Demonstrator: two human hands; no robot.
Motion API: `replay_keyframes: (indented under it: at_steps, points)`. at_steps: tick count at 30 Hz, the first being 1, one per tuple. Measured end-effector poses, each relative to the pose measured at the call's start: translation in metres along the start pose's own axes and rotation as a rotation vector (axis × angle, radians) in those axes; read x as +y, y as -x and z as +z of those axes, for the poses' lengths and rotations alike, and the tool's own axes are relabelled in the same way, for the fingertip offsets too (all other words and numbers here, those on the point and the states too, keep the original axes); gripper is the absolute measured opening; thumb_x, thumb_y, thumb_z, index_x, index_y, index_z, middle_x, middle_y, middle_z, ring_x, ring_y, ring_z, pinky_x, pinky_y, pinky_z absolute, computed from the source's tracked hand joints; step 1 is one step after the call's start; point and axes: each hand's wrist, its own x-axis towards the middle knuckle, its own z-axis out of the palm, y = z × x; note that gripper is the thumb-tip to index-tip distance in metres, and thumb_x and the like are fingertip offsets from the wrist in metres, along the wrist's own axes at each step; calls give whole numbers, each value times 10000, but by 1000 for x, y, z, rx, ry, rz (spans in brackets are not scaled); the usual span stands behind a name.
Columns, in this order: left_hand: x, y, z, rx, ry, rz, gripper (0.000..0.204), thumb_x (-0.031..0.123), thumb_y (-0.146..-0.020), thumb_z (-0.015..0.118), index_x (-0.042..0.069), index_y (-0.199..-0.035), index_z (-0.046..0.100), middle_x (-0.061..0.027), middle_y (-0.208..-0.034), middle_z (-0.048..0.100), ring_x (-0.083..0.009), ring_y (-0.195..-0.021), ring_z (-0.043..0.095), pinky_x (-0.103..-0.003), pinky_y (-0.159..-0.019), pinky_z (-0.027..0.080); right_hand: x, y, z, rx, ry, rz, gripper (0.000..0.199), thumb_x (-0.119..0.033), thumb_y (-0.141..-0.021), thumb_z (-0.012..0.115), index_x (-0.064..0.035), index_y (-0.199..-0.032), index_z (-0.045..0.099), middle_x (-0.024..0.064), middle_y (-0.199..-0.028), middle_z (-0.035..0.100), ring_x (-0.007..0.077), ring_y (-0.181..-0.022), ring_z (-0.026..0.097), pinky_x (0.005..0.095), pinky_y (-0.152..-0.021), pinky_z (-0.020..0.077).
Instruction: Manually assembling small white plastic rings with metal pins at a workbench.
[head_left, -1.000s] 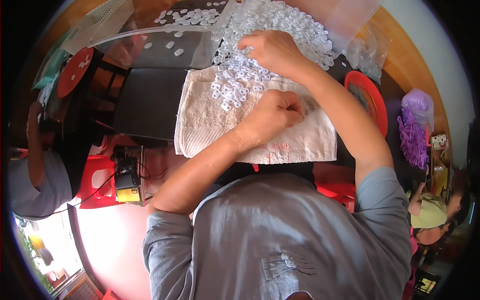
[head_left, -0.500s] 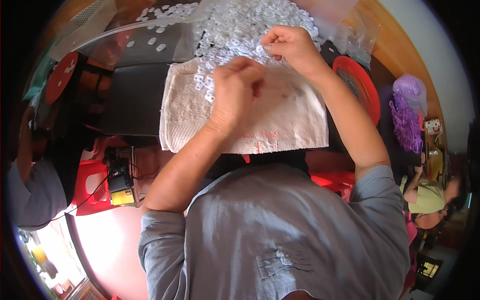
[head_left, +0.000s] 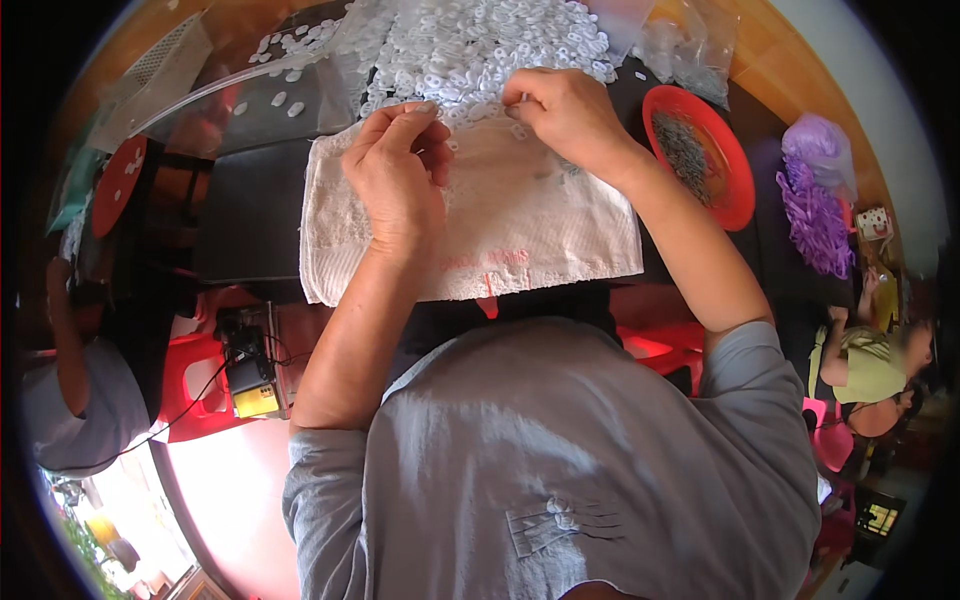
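Observation:
A heap of small white oval plastic pieces with holes (head_left: pixel 480 50) spreads over the far side of the table. In front of it lies a cream folded towel (head_left: pixel 530 215) with red lettering, and a few white pieces rest at its far edge. My left hand (head_left: pixel 400 180) hovers over the towel's left part, thumb pressed to its curled fingers; whatever it holds is hidden. My right hand (head_left: pixel 570 112) is at the heap's near edge, with thumb and forefinger pinched together. What lies between those fingertips is too small to make out.
On the right stands a red dish (head_left: pixel 735 180) holding small grey pieces (head_left: pixel 680 150). Beyond it lies a clear plastic bag (head_left: pixel 690 55); farther right hangs a purple bundle (head_left: pixel 815 220). A white basket (head_left: pixel 172 65) stands far left. Other people sit at both sides.
My left hand has moved left, away from my right hand, and turned so its thumb faces up. My right hand has shifted slightly down and left. The whole view has shifted a little.

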Motion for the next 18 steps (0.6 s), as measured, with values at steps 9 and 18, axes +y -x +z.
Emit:
replay_keyframes:
  at_steps: [9, 18]
  points:
    - [2, 3, 1, -3, -23, 34, 81, 56, -816, 629, -2, -766, 601, -73, -616, 583, -112, -438, 487, -235, -364, 317, -4, -24, 23, -138, 254, -260, 121, -100, -776, 632, -91, -896, 643, 75, -855, 645, 297, -800, 641, 412, -692, 499]
    - [1, 0, -1, -5, -31, 43, 86, 61, -818, 615, -15, -780, 603, -83, -641, 587, -127, -449, 487, -243, -382, 323, -19, 14, 12, -6, 103, -224, 123, -125, -763, 669, -77, -835, 582, 66, -825, 646, 293, -733, 639, 398, -633, 493]
